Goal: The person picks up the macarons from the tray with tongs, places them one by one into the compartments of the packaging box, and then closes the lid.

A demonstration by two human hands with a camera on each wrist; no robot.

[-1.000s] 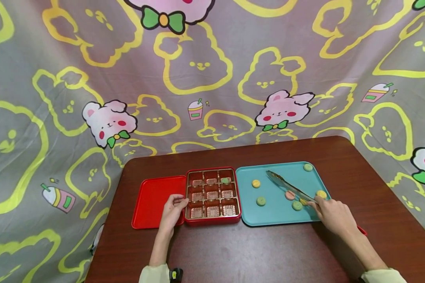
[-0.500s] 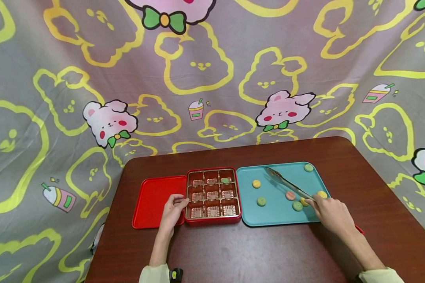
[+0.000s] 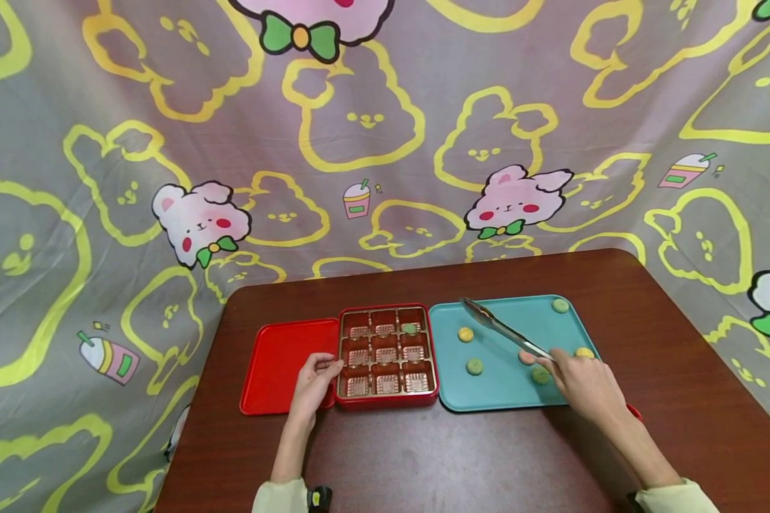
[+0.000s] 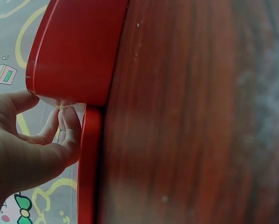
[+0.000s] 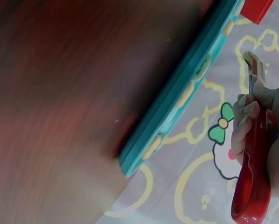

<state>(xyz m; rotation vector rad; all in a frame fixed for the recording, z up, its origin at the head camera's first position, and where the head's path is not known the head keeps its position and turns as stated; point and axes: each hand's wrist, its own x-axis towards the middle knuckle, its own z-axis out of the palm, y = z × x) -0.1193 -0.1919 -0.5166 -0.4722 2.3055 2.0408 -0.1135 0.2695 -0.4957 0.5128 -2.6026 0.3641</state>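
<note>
My left hand [image 3: 314,385] touches the left side of a red box [image 3: 385,405] with loosely bent fingers; the left wrist view shows fingertips against its wall. The box has a bronze compartment insert, and a green macaron [image 3: 409,328] lies in its far right compartment. My right hand [image 3: 587,388] grips a pair of tongs [image 3: 510,333] with red handles [image 5: 256,177]. The tongs reach over a turquoise tray [image 3: 494,390], nothing visible between their tips. Below them lie a yellow macaron [image 3: 465,334], a green macaron [image 3: 474,367] and a pink macaron [image 3: 526,357].
A flat red lid or tray [image 3: 282,363] lies left of the box. More macarons sit on the right part of the turquoise tray, including a green one at the far corner. A patterned cloth [image 3: 385,142] hangs behind the brown table [image 3: 411,463].
My right hand and the tongs have moved left, the tips now over the tray's far left edge. A yellow macaron near that hand has become covered. My left hand stays put.
</note>
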